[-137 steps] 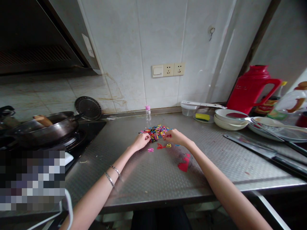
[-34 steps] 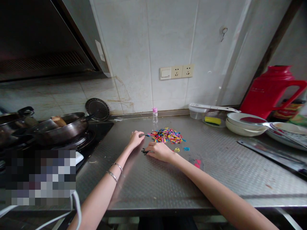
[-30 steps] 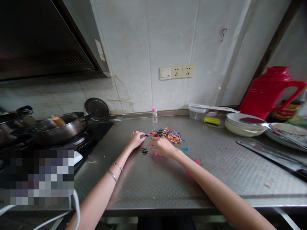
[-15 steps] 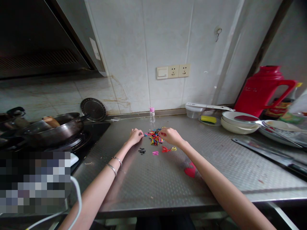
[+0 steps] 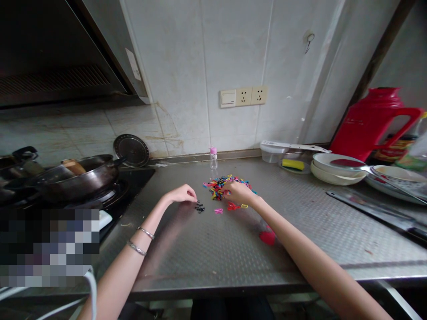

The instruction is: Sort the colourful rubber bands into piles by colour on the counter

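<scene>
A heap of small hair ties [image 5: 216, 189] in mixed colours lies on the steel counter. My left hand [image 5: 185, 194] is at the heap's near left, finger and thumb pinched on a black hair tie [image 5: 198, 201] just above a little group of black hair ties [image 5: 200, 209]. Over the heap's right part is my right hand [image 5: 238, 192], its fingers closed down among the hair ties; what they grip is hidden. Small separate groups lie in front: pink hair ties [image 5: 218, 211], red hair ties [image 5: 233, 206] and a yellow hair tie [image 5: 244, 206].
Behind the heap stands a small clear bottle with a pink cap [image 5: 213, 155]. A clear bag with red print [image 5: 267, 236] lies by my right forearm. A pan [image 5: 80, 178] sits on the stove at left; bowls [image 5: 336, 173], a knife [image 5: 370, 211] and a red flask [image 5: 370, 126] are at right.
My left hand has moved from the heap's left edge toward me and left, to the black group, with a black hair tie. My right hand has shifted slightly nearer over the heap.
</scene>
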`<state>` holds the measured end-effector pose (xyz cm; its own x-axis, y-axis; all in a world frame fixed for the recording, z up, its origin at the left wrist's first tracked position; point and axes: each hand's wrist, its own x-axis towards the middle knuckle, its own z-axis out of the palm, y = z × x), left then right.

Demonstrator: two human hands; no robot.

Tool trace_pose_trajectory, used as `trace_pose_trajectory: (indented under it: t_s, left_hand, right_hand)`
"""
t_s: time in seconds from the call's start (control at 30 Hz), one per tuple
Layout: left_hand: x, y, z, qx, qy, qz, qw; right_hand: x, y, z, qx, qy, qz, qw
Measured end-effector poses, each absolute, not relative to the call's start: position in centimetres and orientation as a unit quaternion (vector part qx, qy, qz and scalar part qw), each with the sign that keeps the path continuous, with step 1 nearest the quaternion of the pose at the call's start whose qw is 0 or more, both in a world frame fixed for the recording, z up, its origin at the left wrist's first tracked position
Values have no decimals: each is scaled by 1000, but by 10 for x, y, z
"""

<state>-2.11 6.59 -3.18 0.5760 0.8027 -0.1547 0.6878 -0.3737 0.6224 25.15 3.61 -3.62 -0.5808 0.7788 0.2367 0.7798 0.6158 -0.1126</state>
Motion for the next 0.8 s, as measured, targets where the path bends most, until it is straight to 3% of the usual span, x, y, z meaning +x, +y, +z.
trace_pose_trajectory:
  t_s: [0.2, 0.43, 0.8]
  left_hand:
    - [-18, 45, -22, 827, 440, 64, 343]
    - [-16, 46, -21, 814, 466, 159, 309]
    - [-13, 53, -27, 783, 495, 275, 258]
  right_hand:
    - [251, 37, -39, -431, -893, -6, 132]
    - [258, 36, -30, -461, -868, 5, 183]
    - [229, 30, -41, -361, -859, 106, 347]
